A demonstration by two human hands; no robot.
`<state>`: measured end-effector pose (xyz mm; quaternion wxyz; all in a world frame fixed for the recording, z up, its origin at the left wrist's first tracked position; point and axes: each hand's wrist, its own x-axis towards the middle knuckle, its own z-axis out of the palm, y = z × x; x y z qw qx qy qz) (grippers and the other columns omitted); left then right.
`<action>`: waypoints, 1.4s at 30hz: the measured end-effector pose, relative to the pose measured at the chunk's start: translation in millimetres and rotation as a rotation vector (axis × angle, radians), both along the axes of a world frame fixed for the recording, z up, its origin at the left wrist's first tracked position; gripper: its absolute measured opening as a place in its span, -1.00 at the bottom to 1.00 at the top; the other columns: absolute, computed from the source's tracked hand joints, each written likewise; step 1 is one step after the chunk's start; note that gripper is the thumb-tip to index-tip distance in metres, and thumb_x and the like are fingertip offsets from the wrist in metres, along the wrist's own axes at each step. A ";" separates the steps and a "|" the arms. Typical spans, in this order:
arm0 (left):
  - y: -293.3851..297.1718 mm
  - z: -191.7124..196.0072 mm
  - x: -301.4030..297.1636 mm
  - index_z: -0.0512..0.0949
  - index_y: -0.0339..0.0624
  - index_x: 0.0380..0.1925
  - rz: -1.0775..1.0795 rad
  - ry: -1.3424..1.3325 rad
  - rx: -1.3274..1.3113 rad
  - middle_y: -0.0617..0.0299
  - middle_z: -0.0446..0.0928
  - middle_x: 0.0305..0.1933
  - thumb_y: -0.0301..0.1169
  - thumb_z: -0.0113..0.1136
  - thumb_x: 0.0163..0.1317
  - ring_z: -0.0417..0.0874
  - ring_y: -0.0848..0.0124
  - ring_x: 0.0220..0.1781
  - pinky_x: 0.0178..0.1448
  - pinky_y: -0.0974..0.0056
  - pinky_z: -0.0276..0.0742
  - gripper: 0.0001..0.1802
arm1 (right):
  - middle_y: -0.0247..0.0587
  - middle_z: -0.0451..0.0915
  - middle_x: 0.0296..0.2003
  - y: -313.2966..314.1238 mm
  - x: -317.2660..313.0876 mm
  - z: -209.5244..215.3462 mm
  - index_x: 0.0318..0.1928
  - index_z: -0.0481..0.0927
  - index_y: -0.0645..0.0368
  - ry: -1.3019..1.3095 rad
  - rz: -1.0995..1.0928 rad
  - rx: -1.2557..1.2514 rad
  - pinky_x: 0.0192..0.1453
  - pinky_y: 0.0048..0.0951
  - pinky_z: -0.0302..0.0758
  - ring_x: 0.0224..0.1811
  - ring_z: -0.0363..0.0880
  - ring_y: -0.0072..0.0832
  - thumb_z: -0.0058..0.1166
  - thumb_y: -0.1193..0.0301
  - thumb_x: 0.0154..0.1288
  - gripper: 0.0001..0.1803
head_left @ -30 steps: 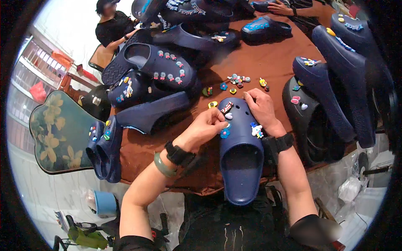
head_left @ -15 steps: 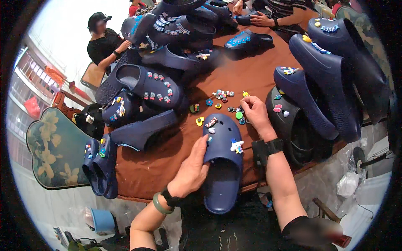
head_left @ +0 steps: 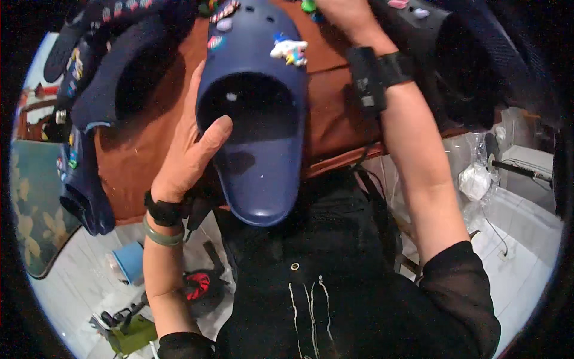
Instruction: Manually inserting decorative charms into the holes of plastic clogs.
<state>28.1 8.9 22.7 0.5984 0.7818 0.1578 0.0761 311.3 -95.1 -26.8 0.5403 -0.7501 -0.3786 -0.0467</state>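
A navy foam slipper [head_left: 263,173] lies sole-down at the table's near edge, its heel toward me. My left hand [head_left: 185,146] grips its left side, thumb over the rim of the opening and fingers mostly hidden along the outer wall. On the toe part sit a white figure charm with blue on top [head_left: 290,51], a striped charm [head_left: 228,10], a pale lilac heart charm [head_left: 224,24] and a small teal-and-red charm [head_left: 215,42]. My right hand [head_left: 350,18] reaches past the toe's right side, beside a green charm [head_left: 308,6]; the upper edge cuts off its fingers.
Dark slippers stand at left, including a tilted one [head_left: 107,90] and an upright pair [head_left: 86,191]. A black slipper [head_left: 418,54] lies at right. The brown tablecloth [head_left: 143,131] ends before my lap. A blue bucket [head_left: 128,262] is on the floor at left.
The view has tipped down, so the table sits higher and larger, and the far charms are out of sight. My left thumb now lies over the slipper's opening.
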 end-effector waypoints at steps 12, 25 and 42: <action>11.6 -15.9 -18.7 0.06 -0.30 0.40 0.099 -0.049 -0.019 0.06 0.15 0.42 0.09 0.20 0.12 0.16 0.28 0.45 0.49 0.23 -0.03 0.01 | 0.01 0.60 -0.29 9.3 -4.0 -8.4 -0.33 0.69 0.19 -0.346 0.023 -0.150 0.00 -0.17 0.46 -0.12 0.55 -0.12 0.24 0.29 0.06 -0.77; 68.4 -38.9 -59.3 0.18 -0.39 0.31 0.362 0.196 0.123 0.02 0.31 0.28 -0.25 -0.06 0.33 0.38 0.24 0.25 0.34 0.19 0.26 -0.38 | 0.03 0.51 -0.17 25.9 -72.4 5.3 -0.19 0.66 0.26 -0.604 -0.476 -0.289 0.08 0.07 0.30 0.04 0.38 -0.06 0.07 0.28 0.03 -0.62; 8.7 4.5 -62.0 0.37 -0.27 0.16 0.567 0.175 0.595 -0.06 0.41 0.17 0.06 0.07 0.25 0.49 0.14 0.07 0.19 0.10 0.42 -0.32 | 0.15 0.34 0.21 67.6 -85.7 5.1 -0.05 0.63 0.29 -0.301 -0.295 -0.263 0.12 0.00 0.22 0.21 0.24 -0.06 -0.07 0.38 0.21 -0.63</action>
